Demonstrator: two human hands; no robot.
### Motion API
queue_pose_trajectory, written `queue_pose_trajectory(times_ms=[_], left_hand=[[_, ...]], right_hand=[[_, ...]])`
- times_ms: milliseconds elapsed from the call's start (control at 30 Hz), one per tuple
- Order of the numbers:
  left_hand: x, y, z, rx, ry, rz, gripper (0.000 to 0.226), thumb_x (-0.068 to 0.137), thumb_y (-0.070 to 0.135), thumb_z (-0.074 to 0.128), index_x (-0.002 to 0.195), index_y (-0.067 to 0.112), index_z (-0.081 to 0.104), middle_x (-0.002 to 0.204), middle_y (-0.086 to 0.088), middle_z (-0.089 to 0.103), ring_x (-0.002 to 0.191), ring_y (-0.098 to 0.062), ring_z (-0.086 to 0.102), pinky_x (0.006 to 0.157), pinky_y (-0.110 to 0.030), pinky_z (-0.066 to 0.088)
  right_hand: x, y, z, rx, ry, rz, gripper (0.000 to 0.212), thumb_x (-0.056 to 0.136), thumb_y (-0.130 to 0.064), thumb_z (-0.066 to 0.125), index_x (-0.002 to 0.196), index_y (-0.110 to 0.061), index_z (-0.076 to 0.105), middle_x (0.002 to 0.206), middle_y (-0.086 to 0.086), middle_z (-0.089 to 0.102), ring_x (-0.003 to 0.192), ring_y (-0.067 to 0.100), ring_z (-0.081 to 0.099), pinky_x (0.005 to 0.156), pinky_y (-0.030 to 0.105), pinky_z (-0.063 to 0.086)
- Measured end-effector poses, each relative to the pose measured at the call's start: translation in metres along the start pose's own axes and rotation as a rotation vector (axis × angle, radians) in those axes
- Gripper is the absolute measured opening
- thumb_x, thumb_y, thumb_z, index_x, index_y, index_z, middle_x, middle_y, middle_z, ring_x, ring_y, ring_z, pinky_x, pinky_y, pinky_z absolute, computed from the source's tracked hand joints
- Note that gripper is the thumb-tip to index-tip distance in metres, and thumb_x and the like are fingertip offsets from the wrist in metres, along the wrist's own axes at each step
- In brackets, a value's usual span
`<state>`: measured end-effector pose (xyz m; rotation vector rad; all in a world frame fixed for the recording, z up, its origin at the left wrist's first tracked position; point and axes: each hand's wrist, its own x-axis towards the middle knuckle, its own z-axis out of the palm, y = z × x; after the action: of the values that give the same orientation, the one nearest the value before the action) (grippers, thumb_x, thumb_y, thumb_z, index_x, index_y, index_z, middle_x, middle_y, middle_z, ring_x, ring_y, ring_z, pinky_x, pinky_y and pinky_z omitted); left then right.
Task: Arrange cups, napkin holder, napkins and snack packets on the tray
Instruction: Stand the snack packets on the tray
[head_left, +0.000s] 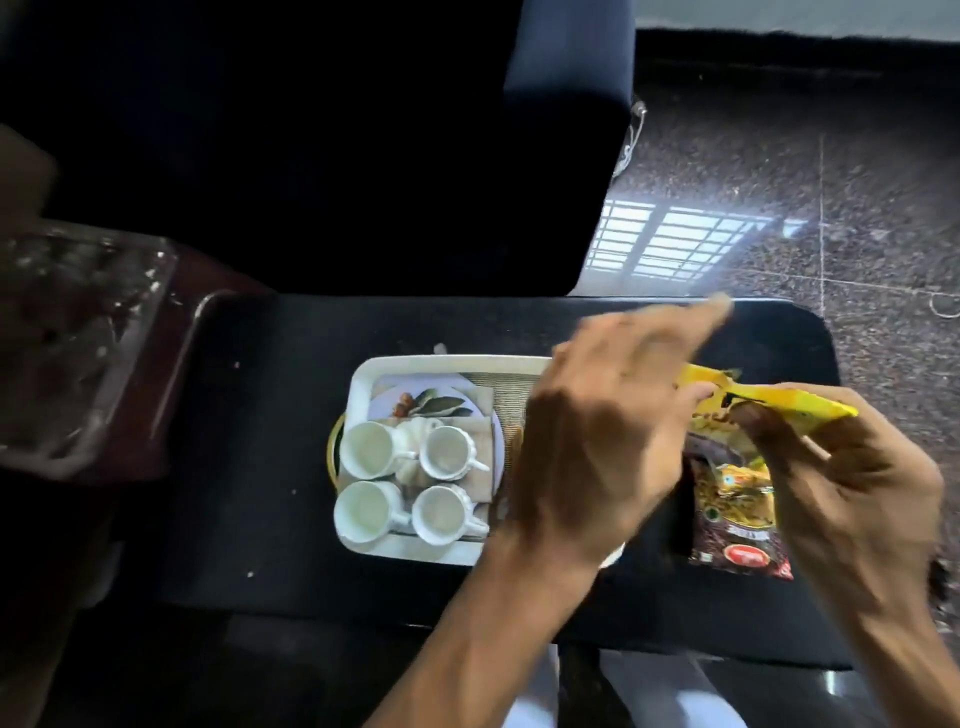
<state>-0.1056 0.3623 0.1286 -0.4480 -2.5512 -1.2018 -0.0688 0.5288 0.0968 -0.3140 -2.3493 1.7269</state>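
A white tray (358, 384) lies on the black table, with several white cups (366, 449) grouped at its left end. Under and behind the cups are folded napkins (480, 397) and a pale napkin holder (413, 434). My right hand (852, 488) pinches a yellow snack packet (769, 397) above the table, to the right of the tray. My left hand (608, 436) hovers over the tray's right half, blurred, its fingers touching the packet's left end. A dark brown snack packet (737, 525) lies flat on the table beneath my hands. The tray's right end is hidden.
The black table (270, 467) has rounded corners and stands on a speckled granite floor (831, 182). A dark sofa or chair (363, 130) stands right behind it. At the left sits a clear glass object (67, 332) on a reddish-brown stand.
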Motion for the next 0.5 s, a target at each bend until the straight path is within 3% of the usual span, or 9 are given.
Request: queue_pose_trajectory(times_ms=[100,200,267,367,500], left_hand=[[-0.017,-0.043,-0.027,-0.057,0.067,-0.310,0.054,0.090,0.035,0.073,0.139,0.017,0.059,0.136,0.002,0.066,0.127,-0.010,0.058,0.108,-0.021,0.046],[-0.036,-0.081,-0.042,-0.250,-0.046,-0.625,0.048,0.089,0.045,0.066,0.132,0.024,0.066,0.128,0.009,0.072,0.121,-0.005,0.065,0.103,-0.032,0.054],[-0.044,-0.100,-0.048,-0.333,0.007,-0.682,0.034,0.091,0.040,0.069,0.122,0.027,0.071,0.114,0.013,0.077,0.110,-0.004,0.071,0.094,-0.024,0.057],[-0.051,-0.131,-0.058,-0.237,0.072,-0.669,0.020,0.091,0.038,0.070,0.109,0.032,0.074,0.103,0.020,0.077,0.097,0.003,0.072,0.080,-0.009,0.053],[-0.055,-0.177,-0.072,-0.150,0.115,-0.749,0.013,0.091,0.031,0.070,0.094,0.043,0.070,0.093,0.018,0.077,0.093,0.000,0.073,0.080,-0.015,0.056]], right_hand=[[-0.001,-0.010,0.035,0.148,-0.004,0.051,0.010,0.089,-0.020,0.072,0.097,-0.025,0.073,0.095,-0.017,0.077,0.083,-0.001,0.072,0.072,0.011,0.054],[0.004,-0.014,0.068,0.302,-0.064,0.140,0.010,0.090,-0.016,0.071,0.098,-0.021,0.074,0.097,-0.005,0.079,0.085,0.008,0.075,0.071,0.019,0.058],[0.009,-0.014,0.092,0.342,-0.131,0.206,0.012,0.090,-0.016,0.071,0.101,-0.015,0.074,0.099,-0.001,0.079,0.089,0.012,0.076,0.073,0.022,0.061],[0.015,-0.008,0.130,0.248,-0.241,0.264,0.016,0.091,-0.020,0.071,0.106,-0.017,0.075,0.098,-0.003,0.079,0.090,0.011,0.076,0.077,0.029,0.062],[0.026,0.005,0.179,0.065,-0.406,0.332,0.017,0.097,-0.028,0.063,0.111,-0.023,0.071,0.106,-0.008,0.076,0.096,0.006,0.072,0.086,0.035,0.061]])
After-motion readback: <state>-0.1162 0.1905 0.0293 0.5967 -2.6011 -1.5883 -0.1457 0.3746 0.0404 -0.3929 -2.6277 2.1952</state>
